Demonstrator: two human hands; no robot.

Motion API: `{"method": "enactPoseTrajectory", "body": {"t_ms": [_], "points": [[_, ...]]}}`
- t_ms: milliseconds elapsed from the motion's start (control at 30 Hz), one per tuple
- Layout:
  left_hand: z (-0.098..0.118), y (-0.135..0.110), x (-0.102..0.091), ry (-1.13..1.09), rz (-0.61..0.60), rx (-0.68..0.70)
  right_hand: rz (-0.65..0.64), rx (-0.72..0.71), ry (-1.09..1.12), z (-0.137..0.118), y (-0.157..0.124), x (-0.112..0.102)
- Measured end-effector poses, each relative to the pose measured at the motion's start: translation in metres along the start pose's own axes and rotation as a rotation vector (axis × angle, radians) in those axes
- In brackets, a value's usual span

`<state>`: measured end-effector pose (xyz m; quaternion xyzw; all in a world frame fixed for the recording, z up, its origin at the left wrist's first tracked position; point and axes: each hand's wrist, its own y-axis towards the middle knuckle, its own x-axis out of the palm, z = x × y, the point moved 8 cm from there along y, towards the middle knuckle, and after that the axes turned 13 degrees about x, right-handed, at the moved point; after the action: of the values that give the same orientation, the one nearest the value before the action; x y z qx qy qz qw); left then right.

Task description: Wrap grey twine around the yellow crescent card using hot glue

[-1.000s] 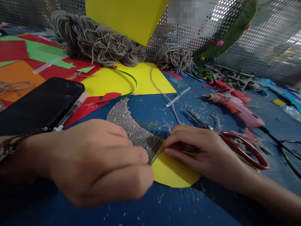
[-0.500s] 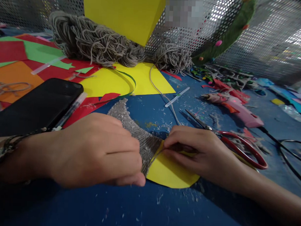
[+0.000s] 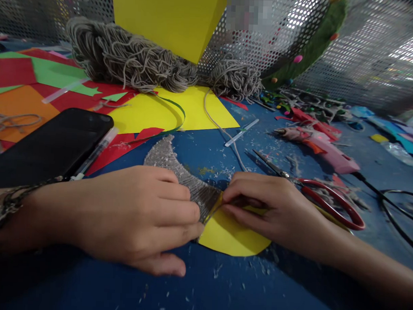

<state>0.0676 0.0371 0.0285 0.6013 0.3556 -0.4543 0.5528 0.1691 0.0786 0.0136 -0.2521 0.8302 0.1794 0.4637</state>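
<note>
A yellow paper crescent (image 3: 229,237) lies on the blue table, its upper part wrapped in grey yarn (image 3: 168,165). My left hand (image 3: 136,216) lies over the wrapped part, fingers curled and pressing the yarn strand at the wrap's edge. My right hand (image 3: 265,207) presses down on the bare yellow part, fingers pinched together at the same edge, where a strand of grey yarn (image 3: 224,128) leads away to the skein behind.
A black phone (image 3: 54,145) and a pen (image 3: 94,153) lie at the left. Red-handled scissors (image 3: 320,199) and a pink glue gun (image 3: 318,143) lie right of my hand. Grey yarn skeins (image 3: 128,59), coloured paper sheets (image 3: 174,108) and a mesh wall (image 3: 366,47) stand behind.
My left hand has shifted slightly, its fingers uncurling and pulling the strand along the wrap's edge. My right hand has stayed in place.
</note>
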Motion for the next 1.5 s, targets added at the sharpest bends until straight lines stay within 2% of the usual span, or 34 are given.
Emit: {"method": "enactPoseTrajectory", "body": {"t_ms": [333, 800, 1000, 1500], "points": [[-0.001, 0.0, 0.0, -0.011, -0.022, -0.035, 0.022, 0.029, 0.003, 0.001, 0.0, -0.003], [-0.001, 0.0, 0.002, -0.027, -0.071, -0.041, 0.039, 0.243, 0.097, 0.013, 0.005, -0.005], [-0.001, 0.002, 0.002, -0.04, -0.035, -0.028, 0.015, 0.354, 0.129, 0.018, 0.007, -0.001], [0.005, -0.003, -0.003, 0.033, 0.052, -0.011, 0.0, 0.271, 0.095, 0.012, 0.006, 0.0]]}}
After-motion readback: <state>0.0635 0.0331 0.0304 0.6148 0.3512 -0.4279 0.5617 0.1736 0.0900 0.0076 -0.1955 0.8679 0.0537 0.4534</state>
